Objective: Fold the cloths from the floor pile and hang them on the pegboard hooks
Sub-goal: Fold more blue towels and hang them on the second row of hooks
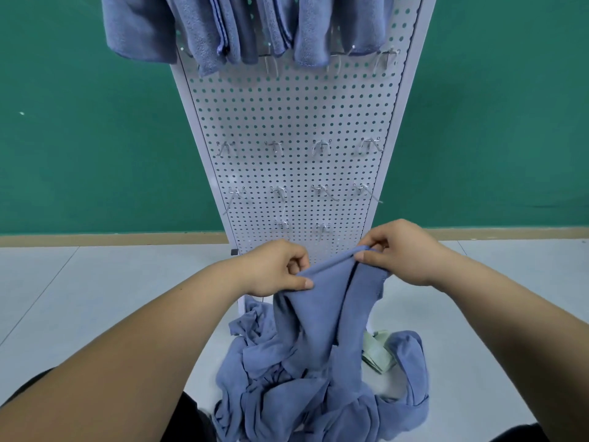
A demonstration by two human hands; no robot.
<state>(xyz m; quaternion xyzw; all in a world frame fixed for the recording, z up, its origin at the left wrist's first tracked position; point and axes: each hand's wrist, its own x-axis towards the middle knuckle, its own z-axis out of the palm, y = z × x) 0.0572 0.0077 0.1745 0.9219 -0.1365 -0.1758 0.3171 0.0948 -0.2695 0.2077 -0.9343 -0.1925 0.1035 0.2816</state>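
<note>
Pile of blue cloths (306, 397) lay crumpled on floor (95, 298), near centre; pale green cloth (379, 352) at its right edge. One blue cloth (322, 311) was raised above pile, lower end trailing into it. Left hand (274, 269) grip pinched its top edge, thumb against curled fingers; right hand (401, 253) grip pinched same edge further right. Beyond, white pegboard (287, 116) stood upright with rows of metal hooks (322, 146). Folded blue cloths (223, 23) hung along its top. Green wall (79, 122) farthest.

Plain indoor room: green wall (95, 138), pale tiled floor (95, 298), freestanding pegboard (287, 116).
</note>
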